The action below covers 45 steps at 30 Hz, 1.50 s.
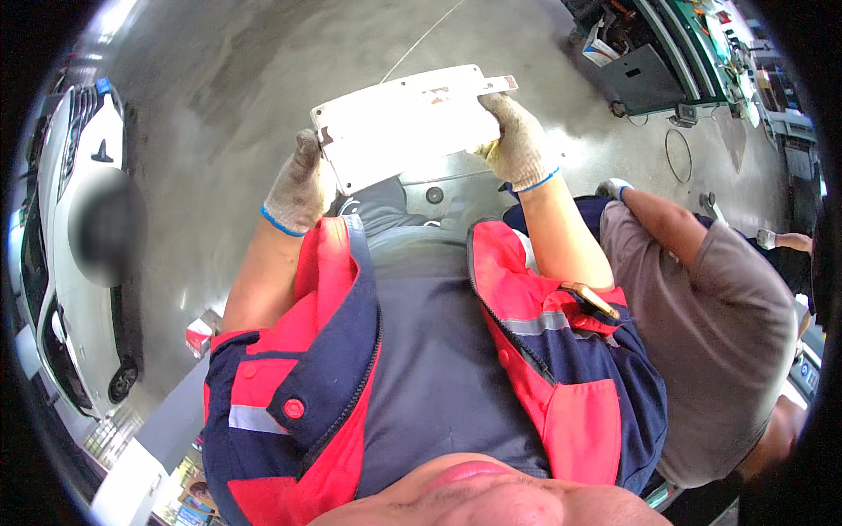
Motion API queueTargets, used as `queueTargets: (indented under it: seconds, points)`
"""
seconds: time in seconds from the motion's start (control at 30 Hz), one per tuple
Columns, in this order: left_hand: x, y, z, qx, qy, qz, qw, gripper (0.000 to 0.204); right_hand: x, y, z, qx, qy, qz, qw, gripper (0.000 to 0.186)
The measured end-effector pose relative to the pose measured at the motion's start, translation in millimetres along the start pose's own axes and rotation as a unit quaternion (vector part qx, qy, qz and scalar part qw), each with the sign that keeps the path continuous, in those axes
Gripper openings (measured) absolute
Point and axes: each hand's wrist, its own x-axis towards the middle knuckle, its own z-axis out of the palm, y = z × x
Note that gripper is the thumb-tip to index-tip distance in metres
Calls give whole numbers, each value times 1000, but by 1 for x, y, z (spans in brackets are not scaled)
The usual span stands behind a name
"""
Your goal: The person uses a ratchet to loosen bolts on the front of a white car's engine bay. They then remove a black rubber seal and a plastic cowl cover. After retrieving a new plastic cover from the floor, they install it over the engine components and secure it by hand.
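Note:
A white rectangular panel [403,127], with small holes along its edge and a few scuffed dark patches, is held up in front of my body. Strong glare washes out most of its face. My left hand [298,187], in a pale knit glove with a blue cuff, grips its left end, thumb along the edge. On the right end, my gloved right hand [516,145] is closed round the edge, some fingers hidden by the panel. A narrow light strip [500,84] juts out at the upper right corner, just above that hand; whether it is part of the panel I cannot tell.
Close on my right, a person in a grey-brown shirt [702,351] bends forward, one gloved hand out. A green-framed workbench [680,53] with tools stands at the far right. At left is a white car [83,263]. A red and white box [200,336] lies near my left elbow.

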Motion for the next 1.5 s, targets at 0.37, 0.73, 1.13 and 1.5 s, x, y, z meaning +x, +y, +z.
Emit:
queueTargets:
  seconds: [0.37, 0.73, 1.13, 1.5]
  points:
    - [174, 27, 41, -57, -58, -126, 989, 59, -54, -52, 43, -431, 280, -194, 835, 98]
    - [283, 73, 205, 48, -228, -198, 952, 65, -86, -144, -29, -453, 435, -258, 734, 111]
    - [342, 18, 258, 9, -249, -208, 946, 52, -77, -208, -105, -526, 417, -292, 682, 111]
    - [369, 43, 302, 438, -380, 88, 810, 32, -112, -207, -179, 35, 379, -416, 826, 26]
